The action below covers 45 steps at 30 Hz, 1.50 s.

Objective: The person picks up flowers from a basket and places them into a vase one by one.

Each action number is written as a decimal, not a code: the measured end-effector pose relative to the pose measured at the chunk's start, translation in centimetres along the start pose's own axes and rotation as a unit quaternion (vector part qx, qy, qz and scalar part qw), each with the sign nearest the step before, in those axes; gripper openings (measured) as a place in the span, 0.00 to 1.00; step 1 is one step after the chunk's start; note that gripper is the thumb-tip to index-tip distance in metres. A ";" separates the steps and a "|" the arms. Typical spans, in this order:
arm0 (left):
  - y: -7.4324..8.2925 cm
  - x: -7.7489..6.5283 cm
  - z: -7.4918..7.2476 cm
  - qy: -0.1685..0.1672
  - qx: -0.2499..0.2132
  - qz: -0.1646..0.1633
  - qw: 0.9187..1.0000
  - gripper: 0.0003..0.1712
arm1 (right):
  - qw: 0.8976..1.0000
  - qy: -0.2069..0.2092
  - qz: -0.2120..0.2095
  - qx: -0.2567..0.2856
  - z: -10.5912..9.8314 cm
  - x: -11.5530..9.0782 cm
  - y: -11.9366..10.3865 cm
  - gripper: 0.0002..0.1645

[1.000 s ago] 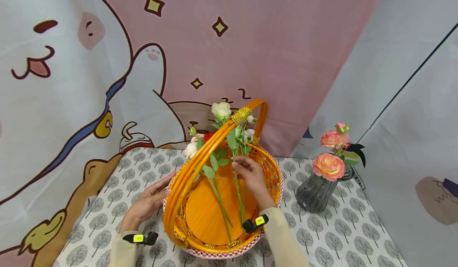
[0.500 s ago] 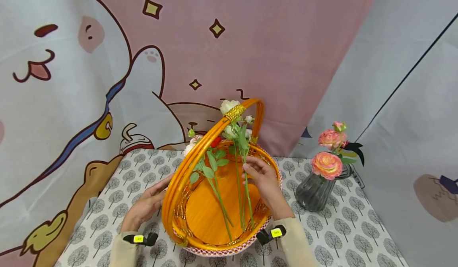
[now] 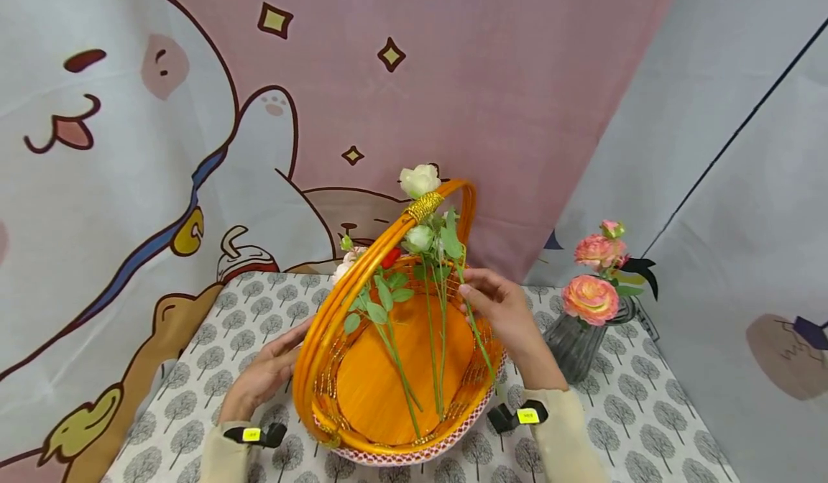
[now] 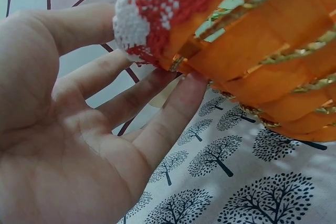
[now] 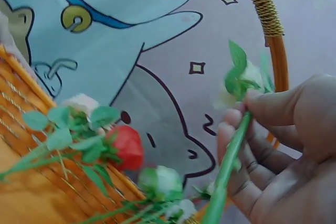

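Right hand (image 3: 507, 312) pinches stem (image 3: 481, 346) at two o'clock on basket (image 3: 364, 384). Left hand (image 3: 267, 373), spread, touches its nine o'clock. Hasty lifting could snag leaves (image 3: 451, 238) on handle (image 3: 423, 207)

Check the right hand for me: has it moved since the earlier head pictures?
Yes, to the right: in the head view, the right hand is nearer the grey vase and now overlaps the right rim of the basket.

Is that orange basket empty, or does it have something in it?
Not empty: inside the basket, green stems show over its floor, and a red flower sits near its far rim.
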<state>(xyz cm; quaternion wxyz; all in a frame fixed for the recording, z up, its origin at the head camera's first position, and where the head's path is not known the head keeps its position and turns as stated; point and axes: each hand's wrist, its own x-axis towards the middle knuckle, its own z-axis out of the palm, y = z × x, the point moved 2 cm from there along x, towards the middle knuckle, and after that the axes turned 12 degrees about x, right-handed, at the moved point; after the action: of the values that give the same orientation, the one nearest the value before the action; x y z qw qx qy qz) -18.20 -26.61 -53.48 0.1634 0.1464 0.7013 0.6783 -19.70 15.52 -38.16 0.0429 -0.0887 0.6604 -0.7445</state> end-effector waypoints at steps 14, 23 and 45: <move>0.0 0.1 -0.2 0.003 0.012 0.003 1.000 0.36 | 0.978 0.029 0.007 -0.207 -2.5 -2.7 -1.4 0.18; -0.1 0.1 0.1 0.015 0.011 -0.015 1.000 0.37 | 0.969 0.046 -0.019 -0.242 -5.5 -4.8 -0.4 0.16; -0.4 0.4 -0.4 -0.001 0.012 0.005 1.000 0.35 | 0.974 0.128 -0.060 -0.178 -11.0 -7.8 -1.1 0.16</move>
<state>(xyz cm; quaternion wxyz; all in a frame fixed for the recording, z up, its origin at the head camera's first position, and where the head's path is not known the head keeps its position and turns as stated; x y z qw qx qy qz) -18.73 -26.86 -53.87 0.1589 0.1528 0.7081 0.6708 -14.08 27.79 -38.92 -0.1028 -0.0385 0.7757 -0.6215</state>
